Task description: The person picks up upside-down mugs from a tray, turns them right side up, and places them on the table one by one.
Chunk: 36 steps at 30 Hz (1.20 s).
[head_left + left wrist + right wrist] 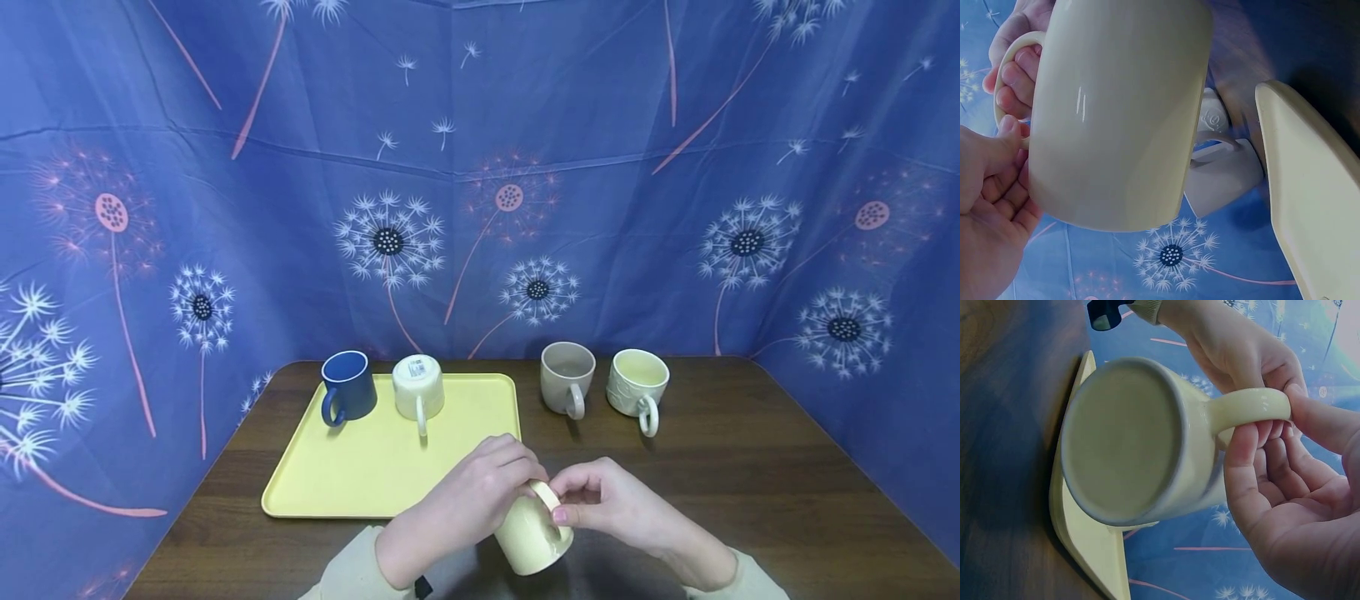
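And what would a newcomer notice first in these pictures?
Probably the blue cloth printed with dandelions, which fills the background. Then, low in the head view, the tilted pale yellow mug, its handle held by the left hand and the right hand. Further left, a yellow tray bears a blue mug and an upside-down white mug.

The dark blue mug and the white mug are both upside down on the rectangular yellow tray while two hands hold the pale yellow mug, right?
No, the dark blue mug stands upright on the yellow tray in the head view. The white mug is upside down, and the left hand and right hand hold the pale yellow mug.
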Available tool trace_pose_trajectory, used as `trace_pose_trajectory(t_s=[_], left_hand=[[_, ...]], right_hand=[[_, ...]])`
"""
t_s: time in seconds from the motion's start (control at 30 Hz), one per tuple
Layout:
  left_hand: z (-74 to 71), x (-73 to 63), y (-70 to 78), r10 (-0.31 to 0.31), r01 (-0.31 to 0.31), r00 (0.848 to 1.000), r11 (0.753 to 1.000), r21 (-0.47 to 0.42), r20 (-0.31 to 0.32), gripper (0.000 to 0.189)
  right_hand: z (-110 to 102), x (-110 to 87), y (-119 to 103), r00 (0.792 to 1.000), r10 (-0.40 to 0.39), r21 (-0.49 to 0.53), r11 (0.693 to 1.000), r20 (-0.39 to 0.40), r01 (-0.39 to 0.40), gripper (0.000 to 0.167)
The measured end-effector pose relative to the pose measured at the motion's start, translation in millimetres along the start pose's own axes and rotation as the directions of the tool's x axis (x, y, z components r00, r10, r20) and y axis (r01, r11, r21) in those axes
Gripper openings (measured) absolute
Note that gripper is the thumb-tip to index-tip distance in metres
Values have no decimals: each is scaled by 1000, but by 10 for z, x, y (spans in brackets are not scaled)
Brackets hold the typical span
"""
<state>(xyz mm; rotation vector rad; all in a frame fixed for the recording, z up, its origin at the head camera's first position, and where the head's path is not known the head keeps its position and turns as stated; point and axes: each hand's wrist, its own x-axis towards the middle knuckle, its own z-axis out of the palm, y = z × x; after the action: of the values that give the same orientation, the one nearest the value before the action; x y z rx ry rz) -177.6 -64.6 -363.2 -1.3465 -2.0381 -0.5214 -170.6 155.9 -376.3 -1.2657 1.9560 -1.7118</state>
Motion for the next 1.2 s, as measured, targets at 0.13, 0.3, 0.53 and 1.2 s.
trace_pose_trajectory(t_s=[0.13, 0.3, 0.53, 1.2], left_hand=[[-12, 26, -7, 36, -35, 999, 998, 49, -24, 16], [-29, 71, -17, 71, -67, 996, 994, 91, -49, 16], [-55, 114, -20, 74, -69, 996, 994, 88, -54, 15], [-155, 46, -104, -32, 36, 996, 998, 55, -82, 24]], right_hand=[[-1, -8, -9, 1000, -23, -9, 1000, -18, 23, 13], [-16, 0, -19, 998, -59, -33, 998, -36, 58, 15], [-39, 0, -31, 996, -76, -62, 995, -56, 72, 17], [-198, -97, -181, 974, -36, -233, 972, -226, -18, 18]])
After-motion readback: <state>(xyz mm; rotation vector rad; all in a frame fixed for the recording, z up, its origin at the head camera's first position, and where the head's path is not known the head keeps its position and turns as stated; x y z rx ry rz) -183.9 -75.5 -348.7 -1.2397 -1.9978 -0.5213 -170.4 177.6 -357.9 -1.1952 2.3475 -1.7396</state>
